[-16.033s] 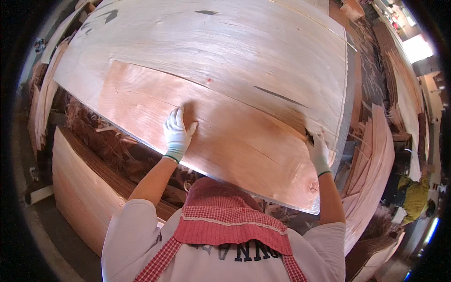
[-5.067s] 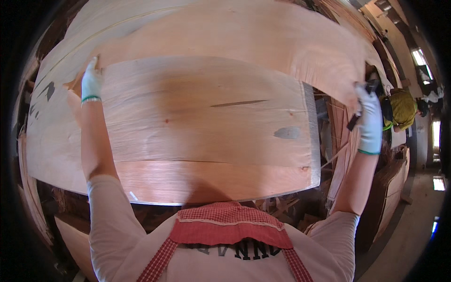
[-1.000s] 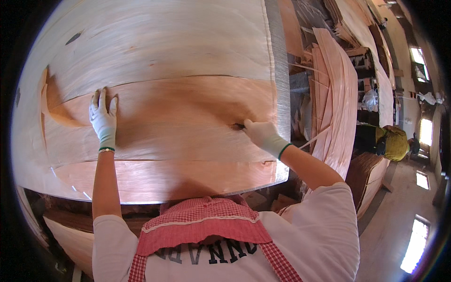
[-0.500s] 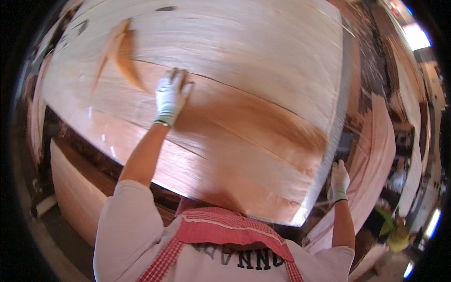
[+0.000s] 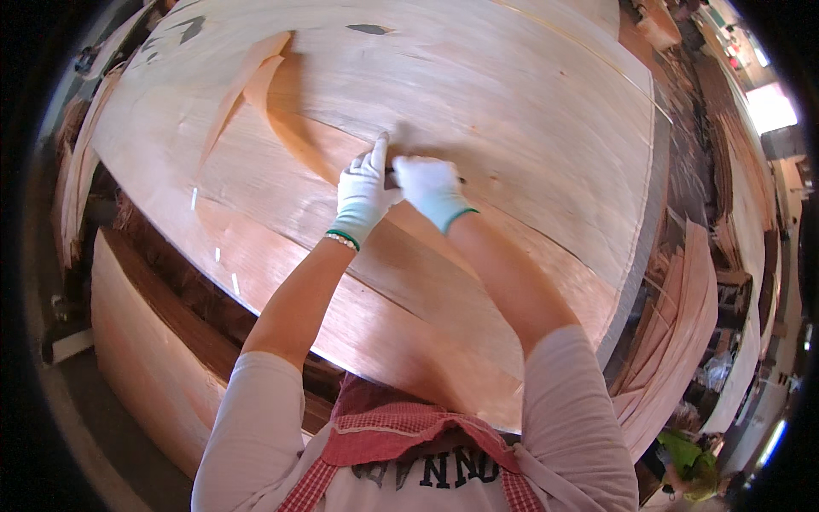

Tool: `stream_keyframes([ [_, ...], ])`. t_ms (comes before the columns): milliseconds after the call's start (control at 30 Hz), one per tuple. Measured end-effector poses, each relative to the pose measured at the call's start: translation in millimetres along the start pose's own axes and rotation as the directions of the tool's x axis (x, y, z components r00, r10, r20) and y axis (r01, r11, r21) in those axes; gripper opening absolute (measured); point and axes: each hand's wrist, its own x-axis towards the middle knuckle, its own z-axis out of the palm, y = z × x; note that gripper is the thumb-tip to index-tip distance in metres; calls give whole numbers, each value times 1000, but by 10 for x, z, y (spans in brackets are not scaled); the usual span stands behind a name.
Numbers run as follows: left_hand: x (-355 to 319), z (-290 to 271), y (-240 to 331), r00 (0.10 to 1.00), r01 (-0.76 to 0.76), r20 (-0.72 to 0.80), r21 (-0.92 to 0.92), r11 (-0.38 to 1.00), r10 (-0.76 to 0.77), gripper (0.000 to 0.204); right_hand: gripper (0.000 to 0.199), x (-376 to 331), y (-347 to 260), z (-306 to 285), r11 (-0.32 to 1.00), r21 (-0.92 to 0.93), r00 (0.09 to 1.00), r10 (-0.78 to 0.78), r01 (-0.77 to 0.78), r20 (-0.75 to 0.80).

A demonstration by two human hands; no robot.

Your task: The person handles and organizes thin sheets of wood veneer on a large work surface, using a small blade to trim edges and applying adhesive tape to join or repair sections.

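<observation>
We have both hands, left (image 5: 363, 192) and right (image 5: 432, 189), pinching a small dark tool on the veneer (image 5: 512, 111); its long tear (image 5: 247, 85) looks unmended.

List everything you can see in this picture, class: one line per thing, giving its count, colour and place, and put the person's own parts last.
Veneer sheets on the stack: several, pale to reddish brown, filling the middle of the view.
Torn flap of veneer: one, light brown, upper left of the top sheet.
Dark knot hole: one, grey-black, near the top edge.
Lower veneer pile: one, reddish, lower left.
Leaning veneer piles: several, reddish brown, right side.
Another person: one, in green, bottom right.
Apron: one, red checked, bottom centre.
Left hand: one, white glove, on the top sheet.
Right hand: one, white glove, beside the left, a small dark thing between them.
</observation>
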Motion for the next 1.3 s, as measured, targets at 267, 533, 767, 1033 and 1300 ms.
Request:
stream_keyframes([
  [267, -37, 113, -107, 998, -46, 57, 160, 986, 37, 78, 14, -507, 482, -58, 997, -59, 982, 65, -55, 175],
  [533, -197, 648, 834, 951, -307, 45, 276, 911, 307, 55, 24, -1235, 1113, 17, 965, -71, 956, 260, -253, 133],
  [767, -358, 817, 915, 925, -373, 10, 210, 904, 379, 47, 16, -1756, 1520, -191, 958, -103, 921, 286, -268, 265],
  [1033, -342, 879, 1020, 922, -380, 25, 262, 887, 387, 44, 20, -3404, 2892, -166, 905, -214, 892, 409, -368, 192],
  [1300, -348, 848, 1117, 920, -377, -5, 264, 888, 392, 43, 23, -5280, 3954, -482, 619, -600, 481, 780, -507, 399],
])
